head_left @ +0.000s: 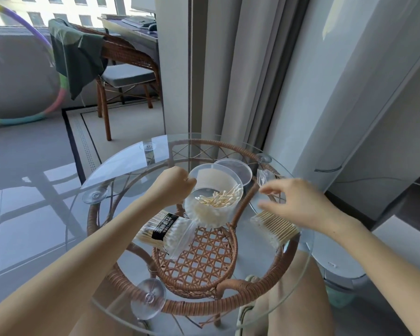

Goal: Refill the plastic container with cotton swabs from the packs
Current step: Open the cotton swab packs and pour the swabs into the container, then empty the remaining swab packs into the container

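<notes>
**Tub tipped in the left hand, right hand spread above loose swabs**

Head view: a clear plastic tub (pixel 214 197) is gripped at its left rim by the left hand (pixel 172 187), whose fingers are curled closed on the wall. The tub is tilted, mouth up and toward the camera, over the glass table (pixel 121 163). Inside it, a dense layer of swabs (pixel 218 198) is seen against the lower wall, with a looser bundle lying across the top. Just behind the tub, a round lid (pixel 237 172) lies flat on the glass.

The right hand (pixel 298 202) is held above the table's right side with fingers spread wide and nothing in them; its outline is blurred. Below it, a stack of wooden-stemmed swabs (pixel 275 226) lies on the glass. Beyond the fingertips, a crumpled clear bag (pixel 264 177) is seen; whether it is touched cannot be told.

Left of the tub's base, a sealed pack (pixel 165 231) with a black label rests on the table, its clear flap reaching toward the tub. A wicker frame (pixel 197 260) shows through the glass
</notes>
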A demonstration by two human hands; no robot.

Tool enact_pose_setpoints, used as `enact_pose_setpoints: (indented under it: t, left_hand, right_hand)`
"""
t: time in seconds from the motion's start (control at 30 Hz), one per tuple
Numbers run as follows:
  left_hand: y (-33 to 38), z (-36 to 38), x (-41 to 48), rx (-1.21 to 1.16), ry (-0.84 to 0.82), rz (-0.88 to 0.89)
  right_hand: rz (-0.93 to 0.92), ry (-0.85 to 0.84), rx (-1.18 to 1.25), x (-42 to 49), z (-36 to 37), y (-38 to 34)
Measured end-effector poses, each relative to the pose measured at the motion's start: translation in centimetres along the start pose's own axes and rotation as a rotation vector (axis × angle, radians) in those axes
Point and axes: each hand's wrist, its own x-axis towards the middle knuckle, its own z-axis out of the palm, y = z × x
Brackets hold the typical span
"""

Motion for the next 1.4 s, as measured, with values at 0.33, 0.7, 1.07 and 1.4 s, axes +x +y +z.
enact_pose_setpoints:
  t: [0.33,0.7,1.07,1.4]
  left_hand:
    - [0.0,-0.3,-0.1,-0.021,-0.050,-0.044]
    - [1.6,-2.4,-3.0,0.168,0.391,0.195]
    - [5.5,-0.8,-7.8,-0.179,0.080,0.353]
    - [6.1,-1.7,-7.4,-0.847,-0.348,0.302]
  right_hand:
    - [-0.138,-0.462,-0.415,-0.2,1.5,2.6]
    - [0.549,-0.507,1.113,-0.4,-2.3,-1.6]
    - [0.368,-0.536,1.503,-0.8,-1.3,-3.7]
    - [0.048,-0.064,0.859,-1.7,0.0,-5.1]
